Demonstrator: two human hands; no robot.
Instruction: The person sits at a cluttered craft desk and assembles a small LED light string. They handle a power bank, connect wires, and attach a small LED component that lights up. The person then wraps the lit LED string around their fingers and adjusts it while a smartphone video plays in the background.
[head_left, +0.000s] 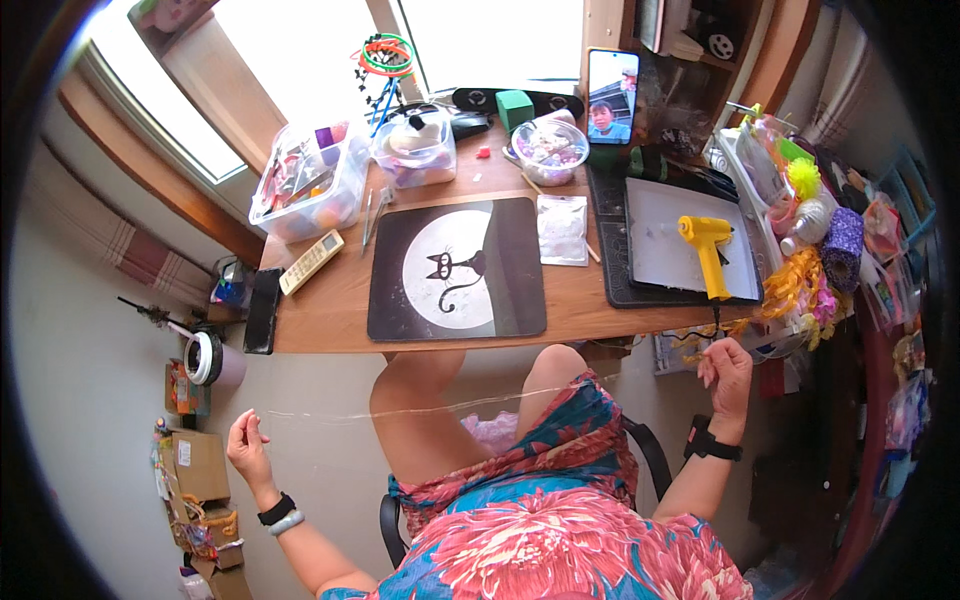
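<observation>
A thin, clear thread (480, 406) stretches across above my lap, slightly slack. My left hand (250, 448) pinches it at the left, out beside my knee and below the table's front edge. At the other side my right hand (727, 379) is raised with curled fingers and holds the opposite end, near the cable of a yellow hot glue gun (703, 251). In front of me on the wooden table (322, 322) lies a dark mat (517, 300) with a black cat and a white moon printed on it.
Left on the table are a plastic bin (300, 214), a smaller tub (412, 165), a remote control (312, 262) and a black phone (263, 310). A bowl of beads (550, 154), a small packet (562, 232) and a propped phone (611, 97) showing a person stand behind. Craft supplies (806, 225) crowd the right.
</observation>
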